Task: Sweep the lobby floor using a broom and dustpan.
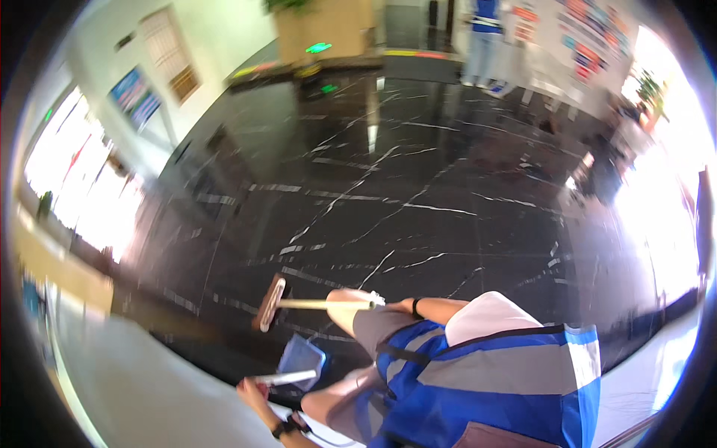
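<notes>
Low in the view, my left hand (256,392), with a black watch on its wrist, is closed around the pale handle of a blue dustpan (303,355). The pan is close to the dark floor. My right hand (401,305), with a dark band at the wrist, is at the near end of a broom's light handle; its fingers are small and partly hidden, but it appears to grip the broom. The broom head (269,303), with brown bristles, lies left of my knee, above and left of the dustpan. A small white thing, unclear, is beside the handle's near end.
Glossy black floor tiles (392,224) with white veins stretch ahead. A person in a blue vest (485,28) stands at the far wall near white chairs (539,70). A dark mat (421,69) lies by the doorway. Blurred dark shapes are at right. A pale surface (151,386) borders the lower left.
</notes>
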`<state>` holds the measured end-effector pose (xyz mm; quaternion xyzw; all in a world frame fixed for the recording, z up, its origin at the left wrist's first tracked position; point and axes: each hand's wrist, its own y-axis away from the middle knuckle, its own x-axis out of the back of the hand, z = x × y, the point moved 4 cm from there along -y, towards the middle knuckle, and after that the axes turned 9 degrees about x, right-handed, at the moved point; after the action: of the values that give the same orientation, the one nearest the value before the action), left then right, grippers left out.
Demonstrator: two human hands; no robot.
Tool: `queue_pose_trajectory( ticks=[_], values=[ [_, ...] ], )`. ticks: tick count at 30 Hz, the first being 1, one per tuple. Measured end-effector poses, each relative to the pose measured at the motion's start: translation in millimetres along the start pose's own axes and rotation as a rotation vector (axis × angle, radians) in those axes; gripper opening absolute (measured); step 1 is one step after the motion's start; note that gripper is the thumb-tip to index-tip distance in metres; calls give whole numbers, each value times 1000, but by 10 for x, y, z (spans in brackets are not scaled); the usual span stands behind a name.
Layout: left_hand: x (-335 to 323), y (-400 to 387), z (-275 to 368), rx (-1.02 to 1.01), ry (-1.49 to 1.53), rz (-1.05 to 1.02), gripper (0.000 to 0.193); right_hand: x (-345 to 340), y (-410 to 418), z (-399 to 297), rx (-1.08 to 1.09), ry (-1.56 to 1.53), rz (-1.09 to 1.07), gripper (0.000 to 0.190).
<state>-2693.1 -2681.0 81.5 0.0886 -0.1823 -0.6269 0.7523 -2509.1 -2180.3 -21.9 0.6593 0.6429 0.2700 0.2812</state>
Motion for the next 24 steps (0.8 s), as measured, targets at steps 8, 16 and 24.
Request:
queue_pose_trajectory(
  ticks=[8, 16, 24],
  values=[
    [-434, 213, 50, 161, -476, -253, 53, 127, 146, 58, 93, -146, 76, 23],
    [-1437, 338, 83, 142, -521, -341, 45, 112, 147, -6, 117, -184, 95, 25],
    [-1714, 289, 96, 144, -506, -329, 37, 134, 128, -1, 125, -201, 108, 27]
  ],
)
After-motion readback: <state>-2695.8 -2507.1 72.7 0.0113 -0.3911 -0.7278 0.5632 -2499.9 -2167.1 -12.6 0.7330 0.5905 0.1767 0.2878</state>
